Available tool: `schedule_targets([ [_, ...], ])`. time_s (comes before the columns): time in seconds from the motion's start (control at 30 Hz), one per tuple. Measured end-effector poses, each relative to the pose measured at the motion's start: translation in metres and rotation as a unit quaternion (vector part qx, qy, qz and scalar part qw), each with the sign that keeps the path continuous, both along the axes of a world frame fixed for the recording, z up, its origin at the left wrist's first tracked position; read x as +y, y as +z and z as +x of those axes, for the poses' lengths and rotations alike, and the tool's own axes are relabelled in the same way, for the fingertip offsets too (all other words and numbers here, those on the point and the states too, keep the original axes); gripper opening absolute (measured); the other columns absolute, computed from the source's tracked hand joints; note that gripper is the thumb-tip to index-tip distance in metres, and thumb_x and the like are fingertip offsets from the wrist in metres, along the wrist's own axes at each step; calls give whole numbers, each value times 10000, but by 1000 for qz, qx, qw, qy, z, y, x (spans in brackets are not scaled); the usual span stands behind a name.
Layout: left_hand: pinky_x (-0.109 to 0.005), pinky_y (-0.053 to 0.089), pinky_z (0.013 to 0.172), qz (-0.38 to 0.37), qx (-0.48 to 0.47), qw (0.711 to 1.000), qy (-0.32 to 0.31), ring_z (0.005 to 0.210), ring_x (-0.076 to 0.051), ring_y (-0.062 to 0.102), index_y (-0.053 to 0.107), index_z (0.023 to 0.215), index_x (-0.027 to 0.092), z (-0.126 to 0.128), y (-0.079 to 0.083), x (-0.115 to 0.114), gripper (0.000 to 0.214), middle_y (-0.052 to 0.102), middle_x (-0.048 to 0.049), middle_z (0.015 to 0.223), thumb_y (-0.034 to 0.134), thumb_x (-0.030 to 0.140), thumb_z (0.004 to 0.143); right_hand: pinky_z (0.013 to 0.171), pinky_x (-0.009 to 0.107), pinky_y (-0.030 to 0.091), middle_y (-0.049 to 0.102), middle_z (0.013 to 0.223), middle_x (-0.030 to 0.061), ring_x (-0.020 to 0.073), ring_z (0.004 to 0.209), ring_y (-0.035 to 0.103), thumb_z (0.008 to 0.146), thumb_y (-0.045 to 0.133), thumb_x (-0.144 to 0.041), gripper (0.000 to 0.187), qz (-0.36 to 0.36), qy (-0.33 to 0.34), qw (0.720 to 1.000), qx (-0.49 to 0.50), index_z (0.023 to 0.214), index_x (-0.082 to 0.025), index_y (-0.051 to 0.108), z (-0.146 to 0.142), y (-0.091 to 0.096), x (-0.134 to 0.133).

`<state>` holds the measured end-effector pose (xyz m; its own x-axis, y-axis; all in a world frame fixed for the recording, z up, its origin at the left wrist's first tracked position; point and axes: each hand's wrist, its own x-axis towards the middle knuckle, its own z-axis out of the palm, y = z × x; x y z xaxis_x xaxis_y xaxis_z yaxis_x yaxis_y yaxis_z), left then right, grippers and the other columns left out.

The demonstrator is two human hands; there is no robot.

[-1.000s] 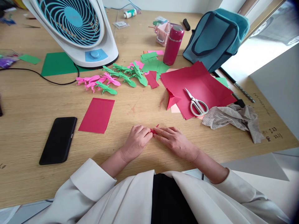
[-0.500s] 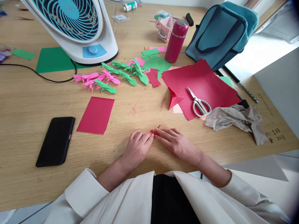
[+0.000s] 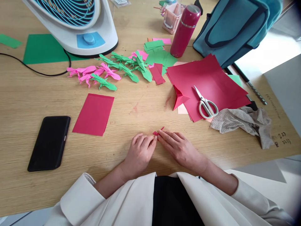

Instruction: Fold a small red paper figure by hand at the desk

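Left hand [image 3: 141, 152]: pinching small folded red paper [image 3: 155, 133] | right hand [image 3: 185, 153]: fingers together over it, pinch unclear | crease slowly, thin tip kept straight

Phone [image 3: 49, 143] left, cloth [image 3: 245, 123] right, folded piece [image 3: 155, 133] between, on the tabletop [image 3: 131, 113].
Left paper sheets [image 3: 93, 115] beside the phone; folded figures [image 3: 110, 72] behind them, before the fan [image 3: 77, 29]; scissors [image 3: 203, 99] on the right paper sheets [image 3: 224, 88]; flask [image 3: 185, 31] behind those, left of the bag [image 3: 235, 31].
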<state>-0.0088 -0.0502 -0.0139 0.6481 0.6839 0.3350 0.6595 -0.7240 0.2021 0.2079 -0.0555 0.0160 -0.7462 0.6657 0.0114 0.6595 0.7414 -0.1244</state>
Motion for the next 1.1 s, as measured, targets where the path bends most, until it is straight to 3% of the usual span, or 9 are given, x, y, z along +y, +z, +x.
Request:
schedule_targets([
  [0.33,-365,507,861,19,-30,999,-7,979,-240,616,606,1215,37,1,-10,0,307,682,-161,1119,496,76,931,926,408,507,492,1474,210,309,1305,507,977,357,-96,458,27,-24,999,-11,1411,-42,494,-6,-10,-7],
  [0.6,-402,455,849,-69,-15,996,45,978,-221,607,645,1206,163,0,-1,-2,310,688,-93,1160,506,122,932,920,410,515,510,1455,219,313,1284,515,961,389,-80,441,52,-40,998,-8,1376,-11,519,-9,-17,-10],
  [0.83,-387,473,924,-1,2,1000,30,1055,-241,574,598,1269,90,-5,-10,-11,351,668,-128,1224,516,102,928,934,426,503,488,1469,218,310,1297,494,942,423,-73,476,39,-63,997,-2,1413,-44,486,-12,-19,-13],
  [1.1,-422,475,832,4,-1,994,108,981,-255,582,660,1140,158,0,1,-18,257,690,-111,1136,563,143,902,917,413,509,508,1460,197,299,1250,531,932,446,-67,468,28,-94,995,-5,1396,-43,505,-17,-15,-17],
])
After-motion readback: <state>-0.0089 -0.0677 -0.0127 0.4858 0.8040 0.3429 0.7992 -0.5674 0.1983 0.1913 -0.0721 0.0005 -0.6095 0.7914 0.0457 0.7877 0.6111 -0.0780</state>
